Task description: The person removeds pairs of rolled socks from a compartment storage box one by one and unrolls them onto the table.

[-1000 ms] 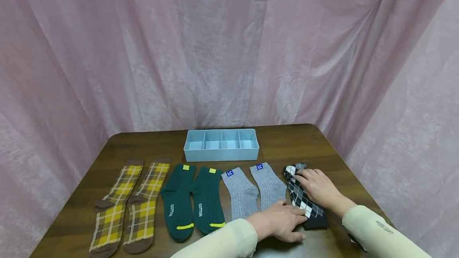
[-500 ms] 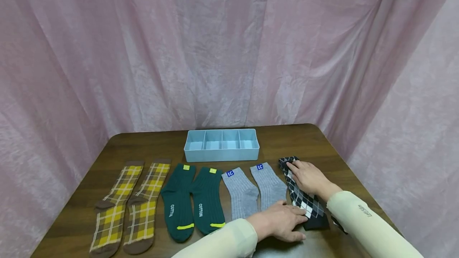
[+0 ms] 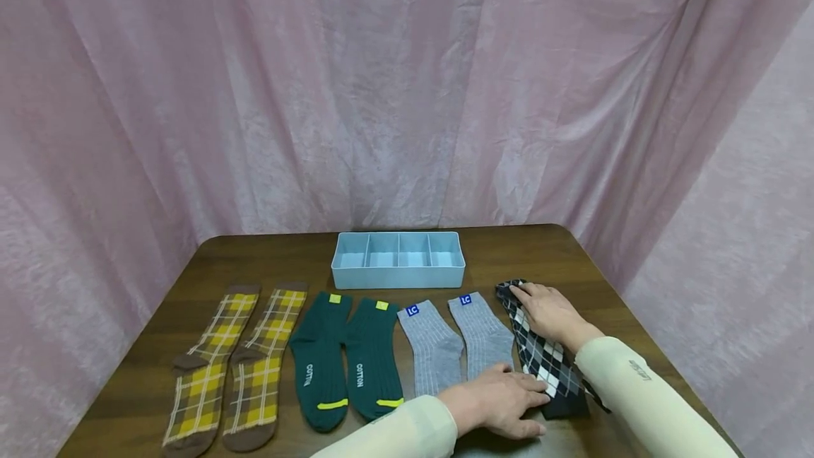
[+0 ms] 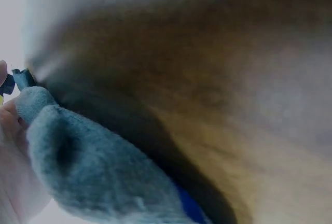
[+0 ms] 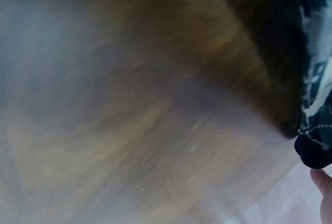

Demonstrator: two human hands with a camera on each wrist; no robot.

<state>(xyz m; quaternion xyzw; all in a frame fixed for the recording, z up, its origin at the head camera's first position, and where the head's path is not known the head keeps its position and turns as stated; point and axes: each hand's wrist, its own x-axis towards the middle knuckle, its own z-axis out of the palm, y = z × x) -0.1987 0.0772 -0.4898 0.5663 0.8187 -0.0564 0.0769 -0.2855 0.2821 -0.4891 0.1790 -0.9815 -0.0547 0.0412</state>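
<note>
A black, white and grey argyle sock lies at the right of the row in the head view, its dark cuff toward the person. My left hand rests with extended fingers on its near part. Farther up, my right hand lies flat over the sock's far end, fingers stretched across it. Part of a dark patterned piece shows beside the right sleeve, mostly hidden. Two grey ribbed socks with blue tags lie left of the argyle one, partly covered by the left hand. The left wrist view shows grey sock fabric close up.
Two green socks and two yellow-brown plaid socks lie flat on the left of the wooden table. A light blue tray with several compartments stands at the back. Pink curtains hang behind.
My right hand has slid away from the person along the argyle sock, whose far end now lies flatter and farther out. The left hand stays put. The head view has shifted slightly.
</note>
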